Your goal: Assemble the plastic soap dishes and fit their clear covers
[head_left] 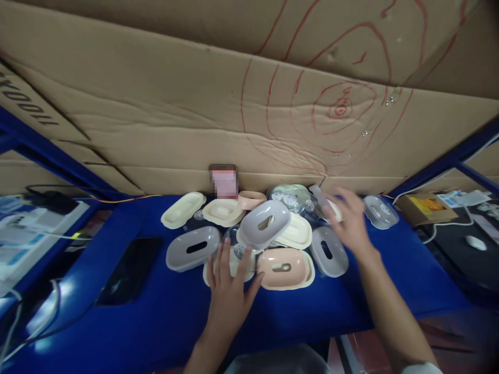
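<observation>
Oval plastic dishes resembling soap dishes lie in a loose pile, several with a slot in the bottom. My left hand (229, 291) is open, its fingers spread over a cream dish (249, 272) at the front. Beside it are a pink dish (268, 283) and a grey dish (177, 254). Another grey dish (255, 221) tops the middle of the pile. My right hand (349, 215) is at the back right, by a small grey piece (318, 196) and a cream piece (336, 210); motion blurs its fingers. Clear round-disc parts (288, 199) lie left of it.
A cardboard wall (175, 119) with red drawn rings closes off the back. A black phone-like slab (130, 270) lies left on the blue table (296, 319). A clear-edged grey dish (381, 212), a cardboard box (427, 208) and a white mouse (476, 242) are at right. Cables run along both sides.
</observation>
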`<action>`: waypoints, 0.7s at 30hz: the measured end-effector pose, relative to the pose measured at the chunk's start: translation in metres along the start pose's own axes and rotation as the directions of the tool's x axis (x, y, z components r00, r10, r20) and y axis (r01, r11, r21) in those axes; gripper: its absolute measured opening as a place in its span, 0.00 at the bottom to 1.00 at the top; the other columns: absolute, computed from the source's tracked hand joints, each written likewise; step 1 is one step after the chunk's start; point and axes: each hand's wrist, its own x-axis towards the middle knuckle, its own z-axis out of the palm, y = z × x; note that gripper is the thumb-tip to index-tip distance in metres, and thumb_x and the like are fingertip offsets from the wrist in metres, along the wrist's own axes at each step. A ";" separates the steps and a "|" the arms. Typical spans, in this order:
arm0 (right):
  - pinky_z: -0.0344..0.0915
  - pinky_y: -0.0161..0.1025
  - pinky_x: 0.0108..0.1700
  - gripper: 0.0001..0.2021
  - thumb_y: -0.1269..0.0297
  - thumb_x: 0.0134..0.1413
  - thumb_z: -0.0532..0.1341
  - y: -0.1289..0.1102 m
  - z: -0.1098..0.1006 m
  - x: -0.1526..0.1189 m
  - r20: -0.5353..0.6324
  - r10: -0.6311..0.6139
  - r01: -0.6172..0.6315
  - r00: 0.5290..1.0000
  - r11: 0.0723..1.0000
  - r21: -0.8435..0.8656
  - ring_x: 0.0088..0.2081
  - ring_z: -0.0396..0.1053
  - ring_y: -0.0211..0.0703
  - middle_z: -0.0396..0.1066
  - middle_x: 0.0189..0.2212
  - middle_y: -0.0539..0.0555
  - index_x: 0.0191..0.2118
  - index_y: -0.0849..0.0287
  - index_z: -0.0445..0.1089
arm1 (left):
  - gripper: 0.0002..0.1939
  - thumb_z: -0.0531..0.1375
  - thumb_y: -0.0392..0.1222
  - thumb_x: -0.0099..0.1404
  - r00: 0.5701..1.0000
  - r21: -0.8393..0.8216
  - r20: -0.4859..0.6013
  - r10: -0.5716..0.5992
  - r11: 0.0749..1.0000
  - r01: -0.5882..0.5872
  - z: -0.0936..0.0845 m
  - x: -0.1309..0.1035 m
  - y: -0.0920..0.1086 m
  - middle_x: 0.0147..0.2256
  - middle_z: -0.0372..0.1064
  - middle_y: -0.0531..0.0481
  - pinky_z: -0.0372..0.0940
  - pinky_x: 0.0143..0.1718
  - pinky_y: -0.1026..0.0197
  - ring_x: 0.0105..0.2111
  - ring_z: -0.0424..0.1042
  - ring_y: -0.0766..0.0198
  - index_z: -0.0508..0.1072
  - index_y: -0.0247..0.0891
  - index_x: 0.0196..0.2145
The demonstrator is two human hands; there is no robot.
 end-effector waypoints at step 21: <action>0.75 0.73 0.60 0.34 0.41 0.65 0.62 -0.100 -0.043 -0.158 0.120 0.274 -0.297 0.954 0.829 0.473 0.70 0.63 0.75 0.59 0.74 0.55 0.74 0.32 0.59 | 0.52 0.75 0.56 0.59 0.890 -0.773 0.294 -0.350 0.460 0.436 -0.008 -0.016 0.096 0.61 0.71 0.33 0.79 0.49 0.37 0.57 0.77 0.36 0.57 0.51 0.74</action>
